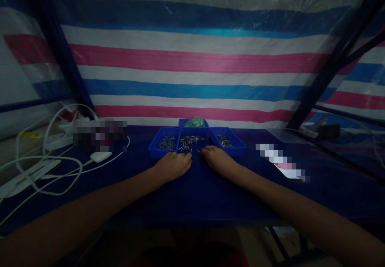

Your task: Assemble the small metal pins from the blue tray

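My left hand [173,165] rests on the dark blue table, fingers curled toward a few small metal pins [189,148] lying loose at the front of the middle blue tray [193,131]. My right hand [217,159] lies a short way to the right, fingertips pinched close to a single pin on the table; whether it grips the pin is too dim to tell. Small metal pins fill the left tray [156,148] and the right tray [237,144] too. A fourth blue tray behind holds something green [195,122].
White cables and a white charger [100,156] sprawl over the left of the table. A phone [288,170] lies at the right. Dark metal frame posts [327,66] stand at both sides. A striped tarpaulin hangs behind the table.
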Action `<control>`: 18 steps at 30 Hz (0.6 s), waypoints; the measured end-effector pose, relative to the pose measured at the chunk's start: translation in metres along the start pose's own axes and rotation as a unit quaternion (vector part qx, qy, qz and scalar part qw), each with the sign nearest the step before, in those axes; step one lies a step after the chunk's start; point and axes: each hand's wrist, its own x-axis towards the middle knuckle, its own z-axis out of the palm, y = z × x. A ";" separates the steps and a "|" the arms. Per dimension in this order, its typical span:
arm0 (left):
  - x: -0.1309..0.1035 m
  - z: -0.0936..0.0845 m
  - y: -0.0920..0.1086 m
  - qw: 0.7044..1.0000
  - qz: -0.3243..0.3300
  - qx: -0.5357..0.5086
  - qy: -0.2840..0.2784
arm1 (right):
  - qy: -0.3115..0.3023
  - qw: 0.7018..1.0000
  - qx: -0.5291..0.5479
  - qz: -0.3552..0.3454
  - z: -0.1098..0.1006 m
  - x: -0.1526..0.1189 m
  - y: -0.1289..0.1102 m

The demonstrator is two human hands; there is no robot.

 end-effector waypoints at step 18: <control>0.001 0.004 -0.006 0.998 0.062 0.005 0.011 | 0.030 0.981 0.072 -0.179 -0.008 -0.007 0.000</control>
